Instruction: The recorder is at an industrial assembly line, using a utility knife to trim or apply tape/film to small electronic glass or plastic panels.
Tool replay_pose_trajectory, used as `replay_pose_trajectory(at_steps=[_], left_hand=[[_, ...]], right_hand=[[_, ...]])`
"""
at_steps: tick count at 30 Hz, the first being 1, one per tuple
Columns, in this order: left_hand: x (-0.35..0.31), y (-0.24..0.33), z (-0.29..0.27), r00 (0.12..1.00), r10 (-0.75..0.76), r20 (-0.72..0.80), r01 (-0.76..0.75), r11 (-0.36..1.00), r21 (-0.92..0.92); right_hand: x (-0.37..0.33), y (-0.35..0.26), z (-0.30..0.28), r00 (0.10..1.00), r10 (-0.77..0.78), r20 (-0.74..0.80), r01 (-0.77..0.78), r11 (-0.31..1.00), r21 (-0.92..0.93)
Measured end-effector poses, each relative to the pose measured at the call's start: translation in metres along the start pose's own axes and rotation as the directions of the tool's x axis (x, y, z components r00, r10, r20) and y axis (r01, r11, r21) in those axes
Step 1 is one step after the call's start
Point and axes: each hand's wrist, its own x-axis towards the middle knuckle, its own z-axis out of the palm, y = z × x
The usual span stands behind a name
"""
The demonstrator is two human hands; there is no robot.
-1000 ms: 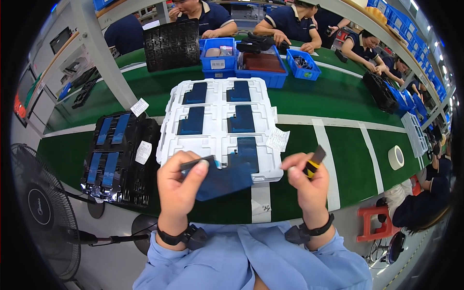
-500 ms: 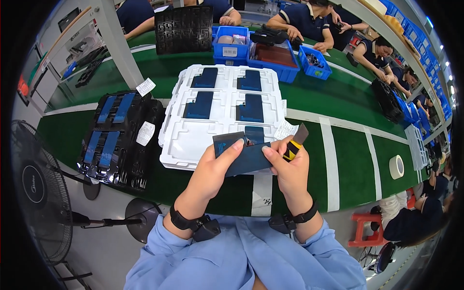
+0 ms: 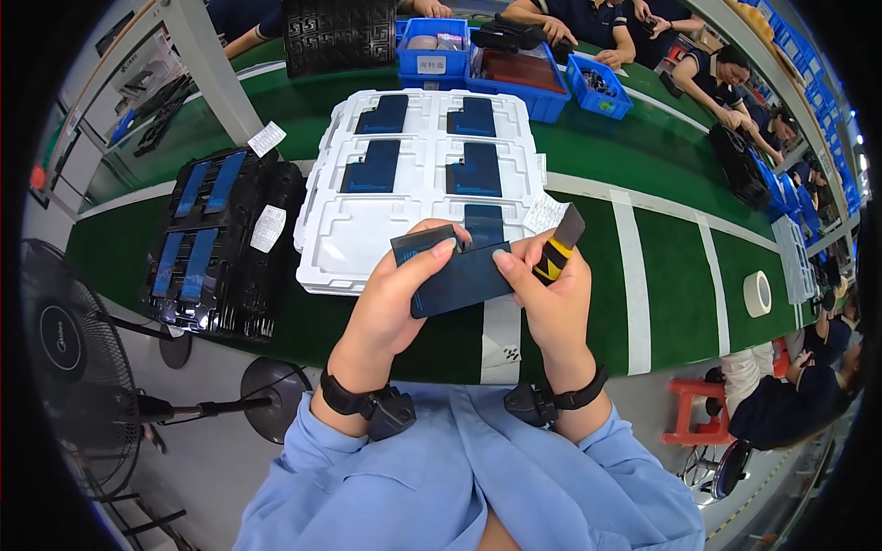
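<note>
Both ends of one flat piece are held: the left hand pinches its left side, the right hand its right corner while also gripping a yellow-and-black knife. A light pinch and a blade pointed away should spare the surface. The piece is dark blue, notched along its upper edge, and tilted, partly hiding the white tray.
</note>
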Motion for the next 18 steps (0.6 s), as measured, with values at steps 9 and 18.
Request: replay_pose_trajectory(at_steps=[9, 18], left_hand=[[-0.012, 0.007, 0.003, 0.992, 0.108, 0.071, -0.127, 0.921, 0.368], [-0.014, 0.005, 0.001, 0.997, 0.006, 0.076, -0.029, 0.953, 0.303]], right_hand=[[-0.01, 0.005, 0.0, 0.987, -0.137, 0.08, 0.139, 0.99, -0.027], [-0.014, 0.006, -0.012, 0.983, -0.087, 0.159, 0.113, 0.981, -0.159]])
